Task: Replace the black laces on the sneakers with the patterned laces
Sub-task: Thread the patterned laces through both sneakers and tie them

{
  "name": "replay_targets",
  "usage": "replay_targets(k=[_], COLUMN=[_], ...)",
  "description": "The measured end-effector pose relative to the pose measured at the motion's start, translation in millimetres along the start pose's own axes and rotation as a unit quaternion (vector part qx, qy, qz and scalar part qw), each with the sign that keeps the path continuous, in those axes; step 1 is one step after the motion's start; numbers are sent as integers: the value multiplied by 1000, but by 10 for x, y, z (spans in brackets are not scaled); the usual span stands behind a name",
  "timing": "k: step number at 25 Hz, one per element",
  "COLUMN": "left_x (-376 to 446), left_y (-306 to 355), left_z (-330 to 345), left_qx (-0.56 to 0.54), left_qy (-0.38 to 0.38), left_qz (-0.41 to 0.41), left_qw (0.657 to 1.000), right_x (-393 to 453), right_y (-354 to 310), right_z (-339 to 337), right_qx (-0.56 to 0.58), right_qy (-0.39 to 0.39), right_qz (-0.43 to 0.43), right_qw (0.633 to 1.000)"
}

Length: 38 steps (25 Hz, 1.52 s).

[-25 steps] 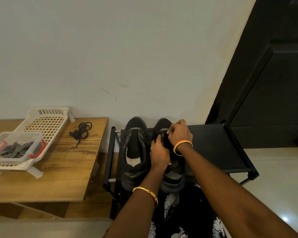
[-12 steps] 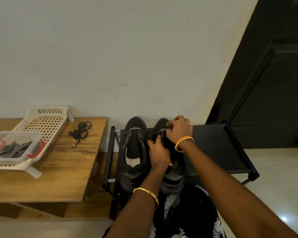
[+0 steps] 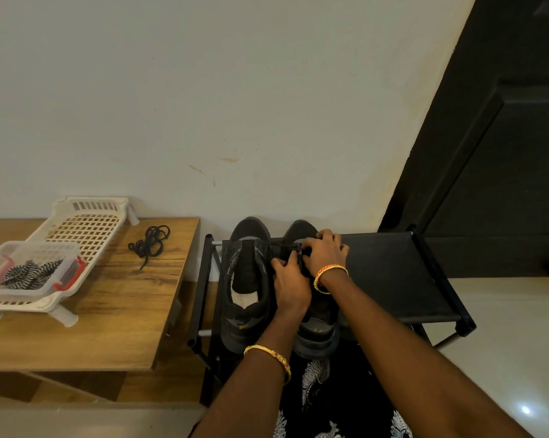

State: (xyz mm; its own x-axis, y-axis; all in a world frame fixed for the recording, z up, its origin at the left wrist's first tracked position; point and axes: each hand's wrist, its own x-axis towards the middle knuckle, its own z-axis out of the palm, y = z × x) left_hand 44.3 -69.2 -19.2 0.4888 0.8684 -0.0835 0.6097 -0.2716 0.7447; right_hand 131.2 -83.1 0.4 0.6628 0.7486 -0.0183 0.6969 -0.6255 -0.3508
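Both hands had crept toward the toe since the earlier frame, with a black lace strand now drawn leftward. On the wooden surface (image 3: 115, 311) at nine o'clock, the patterned laces (image 3: 30, 275) waited in a clear box, a removed black lace (image 3: 150, 243) nearby. The left sneaker (image 3: 246, 279) sat laceless. The left hand (image 3: 290, 286) steadied the right sneaker (image 3: 317, 327), fingers curled against its tongue; the right hand (image 3: 325, 251) pinched its black lace at twelve o'clock. Tugging hard might have snagged an eyelet or tipped the shoe off the rack (image 3: 393, 273).
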Motion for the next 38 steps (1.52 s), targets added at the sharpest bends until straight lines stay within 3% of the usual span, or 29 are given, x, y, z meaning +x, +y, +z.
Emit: replay_targets(k=[6, 9, 10, 11, 12, 14, 15, 16, 17, 19, 21, 22, 23, 26, 30, 33, 35, 38], left_x=[10, 32, 42, 52, 60, 66, 63, 64, 67, 70, 58, 53, 47, 55, 80, 72, 63, 58], left_y=[3, -13, -23, -32, -36, -48, -50, -50, -54, -55, -47, -41, -37, -46, -72, -66, -67, -60], left_z=[-8, 24, 39, 53, 66, 86, 88, 88, 86, 80, 68, 60, 52, 53, 98, 89, 75, 71], left_qx=[5, 9, 11, 13, 14, 19, 20, 21, 22, 27, 23, 19, 14, 12, 21, 18, 20, 19], left_qy=[-10, -17, -16, -14, -13, -12, -13, -13, -12, -11, -11, -8, -3, 3, 4, -3, -9, -13], left_qz=[-14, -27, -29, -31, -33, -30, -27, -24, -24, -24, -22, -20, -17, -11, -15, -15, -15, -21], left_qw=[1000, 999, 999, 999, 999, 999, 999, 999, 999, 999, 999, 1000, 1000, 1000, 1000, 1000, 1000, 999], right_x=[-39, -138, -179, -187, -176, -114, -85, -73, -72, -104, -118, -104, -81, -29, -59, -143, -218, -284], right_y=[-2, 43, 36, 46, 74, 183, 239, 259, 247, 144, 41, 0, -38, -119, -58, -7, 7, 58], right_z=[5, -35, -80, -138, -215, -345, -354, -347, -322, -221, -99, -45, -10, 13, 40, 78, 114, 71], right_qx=[-19, 101, 195, 314, 443, 645, 689, 700, 680, 560, 356, 233, 124, -28, -11, 83, 185, 389], right_qy=[44, 154, 208, 257, 284, 270, 242, 211, 188, 159, 113, 87, 58, 25, 77, 134, 196, 282], right_qz=[11, 80, 141, 215, 281, 339, 340, 333, 321, 267, 153, 91, 49, 17, 42, 69, 101, 177], right_qw=[999, 980, 948, 888, 802, 630, 592, 595, 632, 768, 915, 964, 989, 999, 996, 985, 958, 859])
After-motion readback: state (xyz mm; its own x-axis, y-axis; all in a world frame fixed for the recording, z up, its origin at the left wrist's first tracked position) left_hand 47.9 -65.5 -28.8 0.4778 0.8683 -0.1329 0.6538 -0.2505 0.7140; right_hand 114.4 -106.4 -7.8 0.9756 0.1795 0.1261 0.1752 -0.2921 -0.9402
